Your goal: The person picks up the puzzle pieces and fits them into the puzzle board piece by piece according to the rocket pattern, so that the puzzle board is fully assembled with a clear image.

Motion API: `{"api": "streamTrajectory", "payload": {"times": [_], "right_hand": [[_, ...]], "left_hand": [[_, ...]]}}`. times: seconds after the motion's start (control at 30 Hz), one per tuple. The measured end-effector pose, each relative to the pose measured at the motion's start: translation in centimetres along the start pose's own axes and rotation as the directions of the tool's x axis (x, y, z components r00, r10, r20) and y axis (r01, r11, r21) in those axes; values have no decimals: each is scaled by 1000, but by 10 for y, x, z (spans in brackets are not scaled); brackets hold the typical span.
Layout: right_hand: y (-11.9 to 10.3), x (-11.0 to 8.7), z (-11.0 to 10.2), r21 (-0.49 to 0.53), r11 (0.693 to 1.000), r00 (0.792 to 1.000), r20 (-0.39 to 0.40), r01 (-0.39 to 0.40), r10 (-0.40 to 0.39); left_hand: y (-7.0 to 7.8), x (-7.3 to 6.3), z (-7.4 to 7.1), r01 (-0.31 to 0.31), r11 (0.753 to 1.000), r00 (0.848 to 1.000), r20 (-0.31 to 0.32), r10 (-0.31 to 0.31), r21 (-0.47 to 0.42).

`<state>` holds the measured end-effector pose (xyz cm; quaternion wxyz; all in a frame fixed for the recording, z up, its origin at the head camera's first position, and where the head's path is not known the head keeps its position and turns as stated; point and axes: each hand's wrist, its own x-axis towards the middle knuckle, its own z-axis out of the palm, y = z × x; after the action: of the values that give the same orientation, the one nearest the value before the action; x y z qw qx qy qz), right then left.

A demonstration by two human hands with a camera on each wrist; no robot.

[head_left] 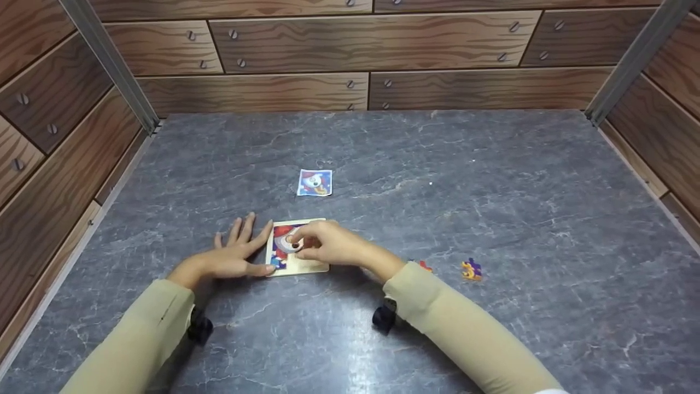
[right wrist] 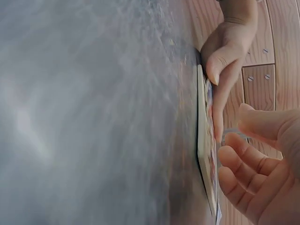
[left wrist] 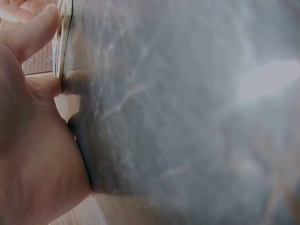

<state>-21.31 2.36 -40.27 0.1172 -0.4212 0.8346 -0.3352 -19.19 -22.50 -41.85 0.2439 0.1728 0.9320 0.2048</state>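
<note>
A small jigsaw board (head_left: pixel 303 268) with a pale frame lies on the table, its left and upper parts filled with a colourful picture and its lower right bare. My left hand (head_left: pixel 232 257) rests flat with spread fingers at the board's left edge, thumb at the lower left corner. Over the board is my right hand (head_left: pixel 338 244), its bent fingertips at the picture's middle and partly covering it. In the right wrist view the fingers (right wrist: pixel 251 161) curve loosely beside the board, and nothing shows between them and the thumb.
A small picture card (head_left: pixel 315 183) lies beyond the board. To the right is a purple and yellow puzzle piece (head_left: pixel 471 269). A red piece (head_left: pixel 425 266) is partly hidden by the right forearm. Wood-patterned walls (head_left: pixel 372 44) border the grey marbled table (head_left: pixel 519 191).
</note>
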Motion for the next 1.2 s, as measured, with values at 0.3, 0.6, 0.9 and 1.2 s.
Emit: {"api": "streamTrajectory", "payload": {"times": [0.3,0.6,0.9,1.2], "right_hand": [[7,-29,-22,12,999,996,-77,-38,39],[9,-19,-15,-35,998,997,-65,-44,42],[-1,8,6,-113,994,1000,-8,11,-12],[-5,15,19,-196,980,999,6,-32,33]], "left_hand": [[0,-1,0,14,1000,1000,9,-14,3],[-2,-2,-2,22,1000,1000,7,-22,-14],[1,0,-1,5,1000,1000,-5,-5,-17],[3,0,-1,-3,1000,1000,1,3,-21]]}}
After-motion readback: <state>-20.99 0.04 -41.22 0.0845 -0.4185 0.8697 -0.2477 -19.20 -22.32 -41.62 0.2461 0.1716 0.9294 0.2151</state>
